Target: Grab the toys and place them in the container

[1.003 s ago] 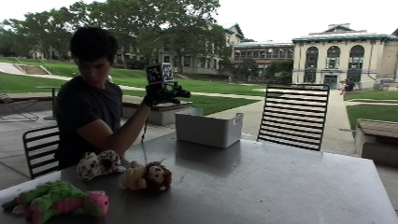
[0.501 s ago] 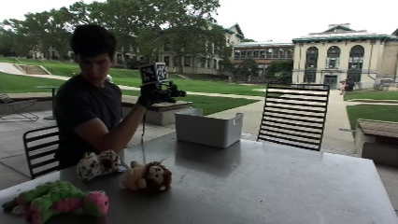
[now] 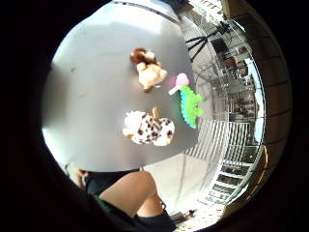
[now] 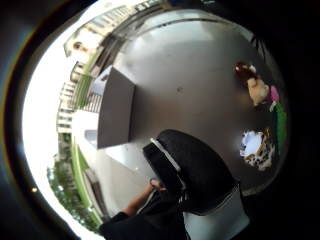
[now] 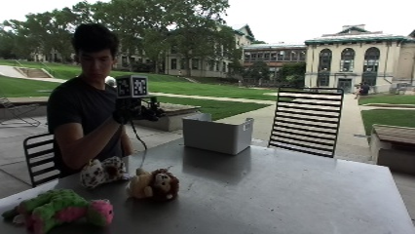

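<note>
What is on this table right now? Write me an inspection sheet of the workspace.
Surface: grey table, bare across the middle.
Job's things: spotted plush toy, lion plush toy and green and pink plush toy lie near the person's edge; grey container stands at the far edge, nothing seen inside from this angle.
Clutter: nothing seen.
Grippers: gloved right hand raised above the table, clear of the toys; fingers not readable.
Cables: leave out, part of the glove.
Surroundings: black slatted chair behind the table, another behind the person; lawn, trees and buildings beyond.
</note>
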A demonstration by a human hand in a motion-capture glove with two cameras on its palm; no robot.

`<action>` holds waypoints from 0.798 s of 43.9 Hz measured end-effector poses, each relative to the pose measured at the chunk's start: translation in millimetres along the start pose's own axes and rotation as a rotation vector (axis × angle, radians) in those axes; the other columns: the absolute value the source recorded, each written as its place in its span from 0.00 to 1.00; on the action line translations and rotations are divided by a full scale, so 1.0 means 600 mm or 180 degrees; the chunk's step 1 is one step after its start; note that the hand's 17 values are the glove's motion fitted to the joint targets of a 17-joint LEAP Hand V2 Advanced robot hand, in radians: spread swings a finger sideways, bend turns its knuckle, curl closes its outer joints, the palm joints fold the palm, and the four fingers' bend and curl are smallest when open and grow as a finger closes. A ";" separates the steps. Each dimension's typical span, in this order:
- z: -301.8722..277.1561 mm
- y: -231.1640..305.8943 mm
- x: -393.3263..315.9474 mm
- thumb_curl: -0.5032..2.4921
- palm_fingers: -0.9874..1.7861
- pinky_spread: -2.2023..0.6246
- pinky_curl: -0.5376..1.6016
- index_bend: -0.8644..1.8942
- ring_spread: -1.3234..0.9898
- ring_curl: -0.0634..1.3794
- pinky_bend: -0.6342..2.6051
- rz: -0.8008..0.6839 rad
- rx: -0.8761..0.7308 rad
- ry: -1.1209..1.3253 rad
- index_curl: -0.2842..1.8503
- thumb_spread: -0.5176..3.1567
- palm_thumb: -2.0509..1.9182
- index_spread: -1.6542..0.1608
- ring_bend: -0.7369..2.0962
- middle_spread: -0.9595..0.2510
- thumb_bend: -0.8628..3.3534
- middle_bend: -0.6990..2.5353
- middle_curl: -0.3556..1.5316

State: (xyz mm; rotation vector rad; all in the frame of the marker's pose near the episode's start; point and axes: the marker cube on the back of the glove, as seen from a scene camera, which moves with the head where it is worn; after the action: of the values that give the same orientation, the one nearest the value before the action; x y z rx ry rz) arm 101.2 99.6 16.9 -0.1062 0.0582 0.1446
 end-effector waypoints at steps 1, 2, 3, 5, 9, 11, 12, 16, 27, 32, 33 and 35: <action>0.004 0.005 0.012 0.22 0.33 0.78 0.38 0.37 0.52 0.12 0.33 0.0041 0.0008 0.0009 0.27 0.47 0.51 0.77 0.33 0.74 0.20 0.28 0.34; 0.008 0.009 0.023 0.22 0.33 0.78 0.38 0.37 0.52 0.12 0.33 0.0085 0.0023 0.0016 0.27 0.47 0.50 0.77 0.33 0.74 0.20 0.28 0.34; 0.013 0.014 0.035 0.22 0.33 0.78 0.38 0.37 0.52 0.13 0.33 0.0130 0.0043 0.0019 0.27 0.47 0.50 0.77 0.33 0.74 0.20 0.28 0.35; 0.023 0.022 0.058 0.23 0.33 0.78 0.39 0.37 0.52 0.13 0.33 0.0218 0.0075 0.0021 0.27 0.47 0.50 0.77 0.33 0.74 0.19 0.28 0.35; 0.049 0.036 0.107 0.22 0.34 0.78 0.39 0.36 0.51 0.14 0.33 0.0394 0.0055 0.0030 0.27 0.46 0.50 0.77 0.33 0.73 0.19 0.29 0.36; 0.063 0.041 0.130 0.23 0.34 0.78 0.39 0.37 0.51 0.15 0.32 0.0456 -0.0013 0.0020 0.27 0.46 0.50 0.77 0.33 0.73 0.19 0.29 0.36; 0.070 0.043 0.142 0.23 0.35 0.78 0.39 0.37 0.51 0.15 0.32 0.0474 -0.0052 0.0012 0.27 0.46 0.50 0.77 0.34 0.73 0.19 0.29 0.36; 0.099 0.047 0.183 0.23 0.35 0.78 0.39 0.37 0.51 0.16 0.32 0.0522 -0.0131 0.0004 0.27 0.45 0.49 0.77 0.33 0.72 0.19 0.29 0.37; 0.194 0.097 0.236 0.23 0.35 0.78 0.39 0.37 0.50 0.18 0.32 0.0728 -0.0423 -0.0040 0.28 0.43 0.49 0.76 0.33 0.72 0.19 0.30 0.38; 0.231 0.111 0.244 0.23 0.37 0.78 0.39 0.38 0.50 0.18 0.31 0.0791 -0.0584 -0.0040 0.29 0.43 0.50 0.76 0.33 0.72 0.19 0.32 0.39; 0.237 0.114 0.245 0.23 0.39 0.78 0.39 0.39 0.50 0.18 0.30 0.0807 -0.0608 -0.0039 0.29 0.43 0.50 0.76 0.33 0.71 0.19 0.33 0.40; 0.245 0.119 0.247 0.23 0.41 0.78 0.39 0.40 0.50 0.18 0.29 0.0827 -0.0633 -0.0049 0.30 0.43 0.51 0.75 0.33 0.71 0.20 0.34 0.41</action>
State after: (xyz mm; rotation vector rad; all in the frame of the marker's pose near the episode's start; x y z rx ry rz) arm 244.7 206.8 146.0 -0.2963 0.0418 0.4110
